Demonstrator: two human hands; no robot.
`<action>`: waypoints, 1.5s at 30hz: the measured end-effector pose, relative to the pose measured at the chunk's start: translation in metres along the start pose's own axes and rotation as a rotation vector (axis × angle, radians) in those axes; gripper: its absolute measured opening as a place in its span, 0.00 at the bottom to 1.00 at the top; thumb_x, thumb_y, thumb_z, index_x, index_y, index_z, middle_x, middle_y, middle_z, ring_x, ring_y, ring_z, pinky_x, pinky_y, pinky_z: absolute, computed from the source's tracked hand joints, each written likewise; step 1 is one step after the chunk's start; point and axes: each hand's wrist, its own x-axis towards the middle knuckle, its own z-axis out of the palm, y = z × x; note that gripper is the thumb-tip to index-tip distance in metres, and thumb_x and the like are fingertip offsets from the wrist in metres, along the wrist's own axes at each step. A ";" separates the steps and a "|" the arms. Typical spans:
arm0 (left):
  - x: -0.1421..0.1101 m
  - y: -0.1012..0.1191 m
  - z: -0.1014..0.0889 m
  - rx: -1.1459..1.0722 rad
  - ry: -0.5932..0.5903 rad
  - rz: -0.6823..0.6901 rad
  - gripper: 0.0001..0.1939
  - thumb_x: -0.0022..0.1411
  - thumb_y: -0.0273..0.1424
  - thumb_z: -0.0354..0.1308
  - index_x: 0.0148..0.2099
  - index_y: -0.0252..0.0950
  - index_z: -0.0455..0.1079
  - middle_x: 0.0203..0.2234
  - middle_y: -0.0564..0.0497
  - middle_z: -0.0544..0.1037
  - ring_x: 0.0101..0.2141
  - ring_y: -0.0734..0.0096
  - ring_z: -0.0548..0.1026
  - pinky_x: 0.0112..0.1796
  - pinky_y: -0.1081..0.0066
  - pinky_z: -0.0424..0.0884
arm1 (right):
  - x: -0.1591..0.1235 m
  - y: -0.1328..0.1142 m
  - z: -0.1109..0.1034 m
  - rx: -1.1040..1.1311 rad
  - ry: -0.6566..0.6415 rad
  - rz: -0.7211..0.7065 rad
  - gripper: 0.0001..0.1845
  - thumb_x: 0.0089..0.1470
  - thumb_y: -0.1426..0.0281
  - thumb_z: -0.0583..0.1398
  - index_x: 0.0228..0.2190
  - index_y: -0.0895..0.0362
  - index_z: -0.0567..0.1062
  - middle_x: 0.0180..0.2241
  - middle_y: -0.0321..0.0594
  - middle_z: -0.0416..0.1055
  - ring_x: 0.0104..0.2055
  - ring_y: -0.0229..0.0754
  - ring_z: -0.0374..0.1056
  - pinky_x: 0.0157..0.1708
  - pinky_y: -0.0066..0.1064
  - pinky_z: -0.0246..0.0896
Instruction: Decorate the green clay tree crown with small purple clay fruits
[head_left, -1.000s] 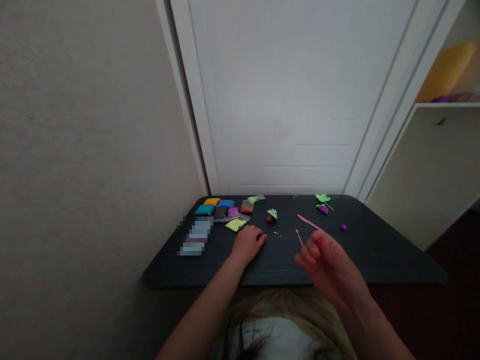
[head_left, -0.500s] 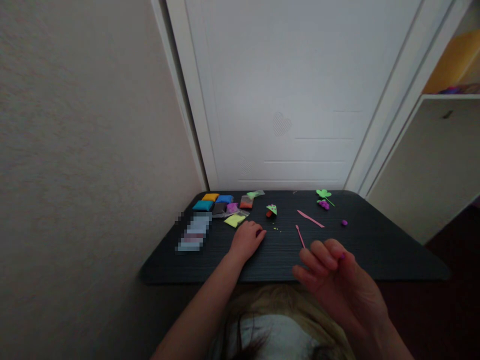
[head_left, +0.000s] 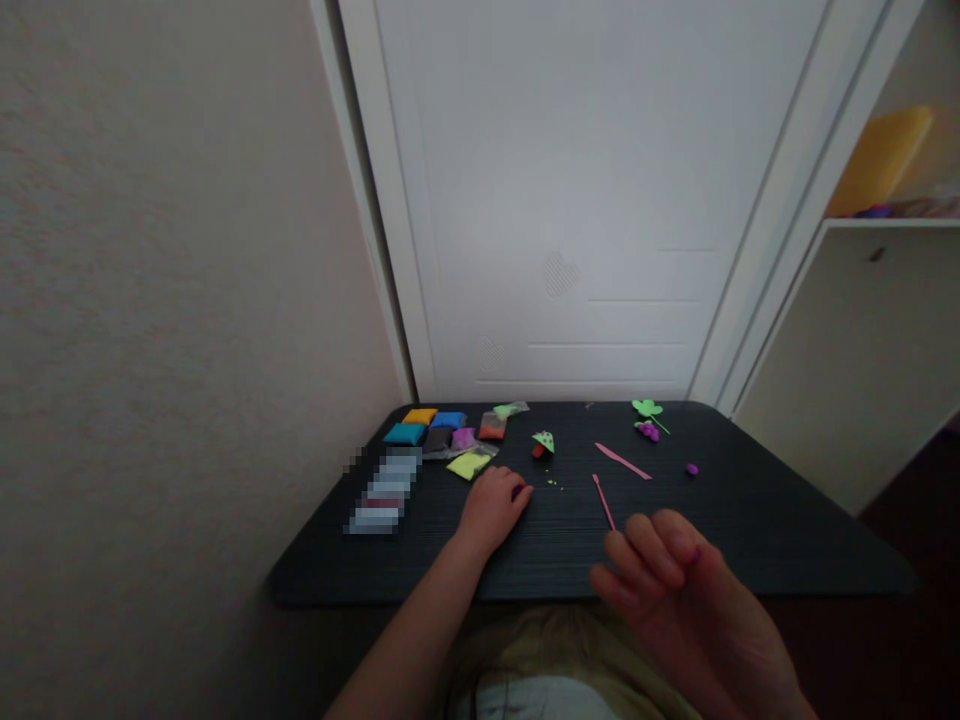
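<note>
My left hand [head_left: 493, 506] rests on the black table [head_left: 787, 540] with its fingers curled under; a dark speck shows at the fingertips, too small to name. My right hand [head_left: 675, 590] hovers over the table's near edge, fingers bent together, with a tiny bit of purple clay [head_left: 696, 556] pinched at the fingertips. Just beyond it lies a thin pink stick tool [head_left: 602, 500]. A second pink tool [head_left: 622, 461] lies farther back. A small green-and-red clay figure [head_left: 543, 442] stands ahead of my left hand.
Coloured clay packets [head_left: 435, 425] and a yellow one [head_left: 470, 464] lie at the back left beside a blurred patch [head_left: 379, 490]. A green clay leaf [head_left: 646, 408] with purple beads [head_left: 648, 430] and a purple ball [head_left: 691, 469] sit at the back right. A white door stands behind, a cabinet [head_left: 862, 350] on the right.
My right hand has drawn back toward me and lower, off the pink stick tool. My left hand has stayed put. The view has shifted slightly.
</note>
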 end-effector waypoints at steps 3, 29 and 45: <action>0.000 -0.001 0.000 -0.005 -0.001 -0.004 0.13 0.59 0.38 0.46 0.34 0.38 0.70 0.31 0.49 0.72 0.37 0.67 0.67 0.39 0.68 0.62 | 0.000 0.000 0.001 -0.004 0.000 -0.009 0.09 0.41 0.65 0.64 0.21 0.54 0.68 0.19 0.31 0.55 0.23 0.31 0.50 0.24 0.27 0.48; 0.000 -0.003 0.001 -0.038 0.001 0.017 0.14 0.60 0.37 0.45 0.32 0.36 0.69 0.30 0.49 0.71 0.36 0.67 0.66 0.38 0.68 0.60 | -0.002 -0.004 0.011 -0.080 0.049 0.008 0.10 0.41 0.64 0.64 0.20 0.55 0.70 0.19 0.30 0.51 0.22 0.30 0.49 0.24 0.28 0.44; 0.000 -0.004 0.003 -0.048 0.013 0.004 0.13 0.59 0.38 0.46 0.32 0.37 0.69 0.30 0.49 0.70 0.36 0.68 0.66 0.37 0.69 0.60 | 0.021 0.014 -0.040 -0.214 0.091 -0.058 0.11 0.50 0.63 0.57 0.22 0.57 0.70 0.21 0.33 0.58 0.26 0.32 0.54 0.28 0.28 0.52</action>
